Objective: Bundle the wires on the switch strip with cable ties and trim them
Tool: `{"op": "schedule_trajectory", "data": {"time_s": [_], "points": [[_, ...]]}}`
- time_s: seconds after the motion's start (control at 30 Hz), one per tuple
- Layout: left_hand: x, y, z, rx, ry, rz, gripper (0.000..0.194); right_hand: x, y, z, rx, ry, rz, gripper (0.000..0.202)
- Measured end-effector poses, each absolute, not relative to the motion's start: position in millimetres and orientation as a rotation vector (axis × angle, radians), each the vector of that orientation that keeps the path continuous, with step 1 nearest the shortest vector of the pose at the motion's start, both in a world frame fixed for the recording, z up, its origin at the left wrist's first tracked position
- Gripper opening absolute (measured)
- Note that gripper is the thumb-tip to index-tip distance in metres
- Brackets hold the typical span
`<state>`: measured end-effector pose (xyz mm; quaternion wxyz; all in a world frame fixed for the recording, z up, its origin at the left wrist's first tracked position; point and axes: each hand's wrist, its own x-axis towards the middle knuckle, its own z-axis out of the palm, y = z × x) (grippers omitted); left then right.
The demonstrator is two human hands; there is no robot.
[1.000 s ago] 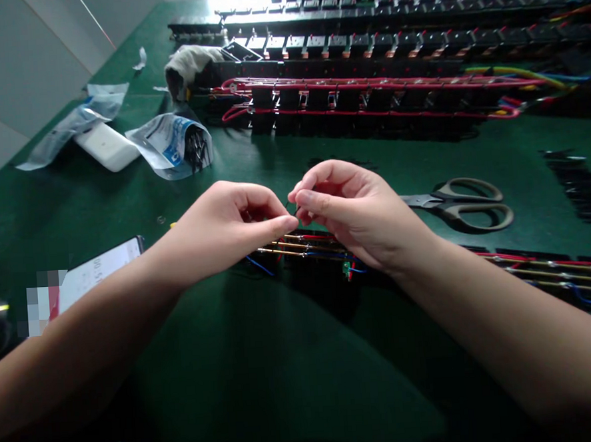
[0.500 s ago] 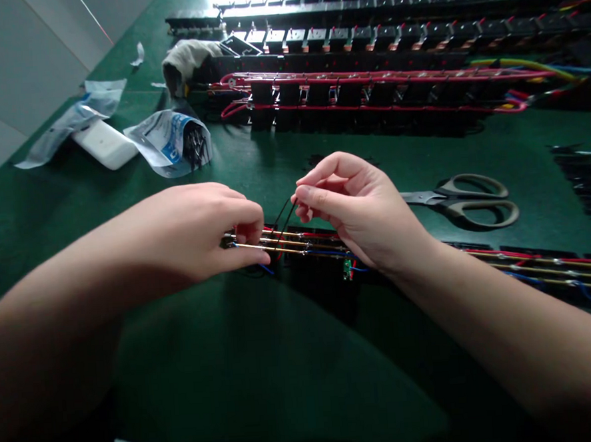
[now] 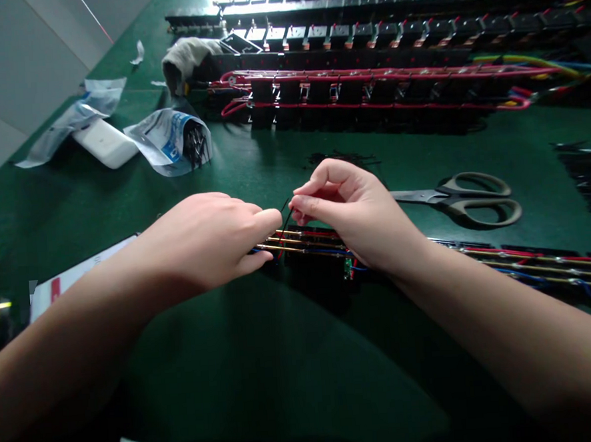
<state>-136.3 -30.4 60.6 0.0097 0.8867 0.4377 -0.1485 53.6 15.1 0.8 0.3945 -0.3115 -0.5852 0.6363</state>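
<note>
A thin black cable tie [image 3: 287, 221] rises from a long wired strip [image 3: 314, 240] with brass-coloured rods and red and blue wires. Between its thumb and forefinger, my right hand [image 3: 362, 210] pinches the upper end of the tie. My left hand [image 3: 216, 236] is closed over the strip's left part, thumb on the near side and fingers on the far side; the strip's end is hidden beneath it. A small green circuit board [image 3: 348, 268] hangs at the strip's near edge, left of my right wrist.
Scissors [image 3: 454, 201] lie right of my right hand. Loose black ties [image 3: 344, 158] lie behind it, with another bunch [image 3: 586, 180] at far right. An opened bag of ties [image 3: 163, 146] and a white case [image 3: 104, 144] sit back left. Wired assemblies [image 3: 367, 76] line the back.
My left hand has shifted slightly right along the strip, closer to the tie. My right hand has come a little lower, and less of the tie's loop shows. A white label-like sheet now shows behind my left forearm.
</note>
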Motion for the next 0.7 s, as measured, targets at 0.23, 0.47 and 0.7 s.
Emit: {"op": "schedule_trajectory", "data": {"time_s": [0.23,0.47,0.7], "points": [[-143,-27,52,2.869,1.16,-0.304,0.015,53,15,3,-0.829,-1.724,1.59,0.013],[-147,-26,49,2.864,1.067,-0.242,0.015,53,13,3,-0.824,-1.742,1.573,0.016],[-145,-28,54,2.856,1.099,-0.374,0.009,54,10,5,-0.851,-1.68,1.409,0.02]]}}
